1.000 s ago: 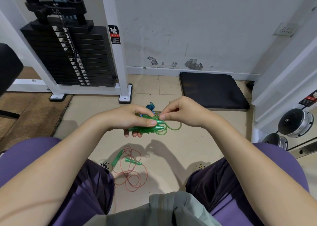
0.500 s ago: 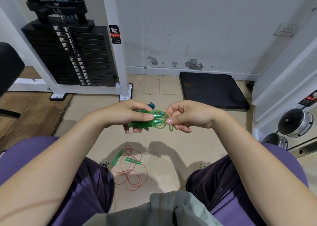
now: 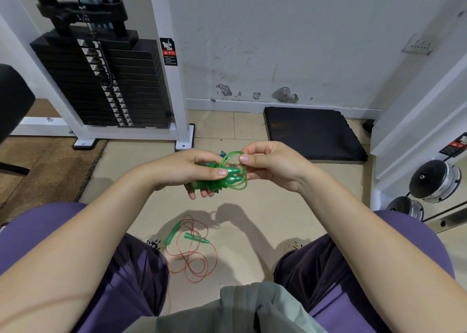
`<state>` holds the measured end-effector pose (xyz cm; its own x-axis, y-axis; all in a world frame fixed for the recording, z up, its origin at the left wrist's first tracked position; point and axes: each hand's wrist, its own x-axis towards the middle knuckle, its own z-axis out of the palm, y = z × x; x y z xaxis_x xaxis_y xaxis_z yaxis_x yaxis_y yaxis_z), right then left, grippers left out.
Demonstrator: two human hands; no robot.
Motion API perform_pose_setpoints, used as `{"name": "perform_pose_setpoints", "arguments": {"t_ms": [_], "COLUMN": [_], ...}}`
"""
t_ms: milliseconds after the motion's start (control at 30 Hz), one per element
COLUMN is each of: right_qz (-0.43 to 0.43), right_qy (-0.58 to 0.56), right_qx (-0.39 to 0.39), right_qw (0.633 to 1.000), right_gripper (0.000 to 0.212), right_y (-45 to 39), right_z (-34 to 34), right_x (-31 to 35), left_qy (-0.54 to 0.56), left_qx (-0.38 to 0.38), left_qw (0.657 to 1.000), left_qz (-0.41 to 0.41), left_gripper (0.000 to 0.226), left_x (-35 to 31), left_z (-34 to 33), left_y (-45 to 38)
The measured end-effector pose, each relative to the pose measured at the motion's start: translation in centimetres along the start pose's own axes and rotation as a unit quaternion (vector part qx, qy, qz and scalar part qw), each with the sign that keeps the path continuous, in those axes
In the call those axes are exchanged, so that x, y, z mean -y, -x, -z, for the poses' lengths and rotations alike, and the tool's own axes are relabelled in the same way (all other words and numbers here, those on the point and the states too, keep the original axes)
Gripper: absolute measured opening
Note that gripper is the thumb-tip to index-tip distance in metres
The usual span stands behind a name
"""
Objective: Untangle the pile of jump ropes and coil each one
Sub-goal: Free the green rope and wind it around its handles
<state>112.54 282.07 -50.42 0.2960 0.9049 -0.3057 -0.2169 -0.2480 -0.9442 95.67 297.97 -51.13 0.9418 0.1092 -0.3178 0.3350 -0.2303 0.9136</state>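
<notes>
A white-framed weight machine with a black plate stack fills the far left of the tiled floor, standing against the scuffed white wall. A black foam mat lies flat at the foot of that wall toward the far right, and chrome dumbbell ends sit by a white rack at the right edge. The person sits with purple-clad knees at either side of the near edge, both forearms reaching over the middle of the floor. The left hand is clenched around a green jump rope, gripping its two green handles side by side with cord wound about them, thumb pressed on the upper handle. The right hand pinches a loop of the same green cord between thumb and forefinger, just beside the handle tips; the two hands are nearly touching, held above the floor. Below them, on the tiles between the knees, a second jump rope with a pinkish-red cord lies in loose, uneven loops, its two green handles resting at the upper side of the loops. A small blue object behind the green bundle is too hidden to identify.
</notes>
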Motion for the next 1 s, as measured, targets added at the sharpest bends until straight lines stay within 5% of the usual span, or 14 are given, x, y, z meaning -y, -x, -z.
{"name": "perform_pose_setpoints", "arguments": {"t_ms": [533,667,1000], "right_qz": [-0.046,-0.021,-0.002], "right_qy": [-0.014,0.042,0.072], "right_qx": [0.011,-0.009,-0.071], "right_qw": [0.999,0.999,0.995], "right_gripper": [0.011,0.027,0.009], "right_y": [0.44,0.56,0.34], "right_z": [-0.29,-0.52,-1.07], "right_x": [0.30,0.24,-0.06], "left_qy": [0.006,0.006,-0.068], "left_qx": [-0.112,-0.148,-0.241], "left_qw": [0.993,0.988,0.968], "left_qz": [-0.040,-0.032,-0.016], "left_gripper": [0.031,0.022,0.019], "left_x": [-0.15,-0.17,-0.22], "left_z": [-0.47,-0.57,-0.41], "left_y": [-0.16,-0.26,-0.51]}}
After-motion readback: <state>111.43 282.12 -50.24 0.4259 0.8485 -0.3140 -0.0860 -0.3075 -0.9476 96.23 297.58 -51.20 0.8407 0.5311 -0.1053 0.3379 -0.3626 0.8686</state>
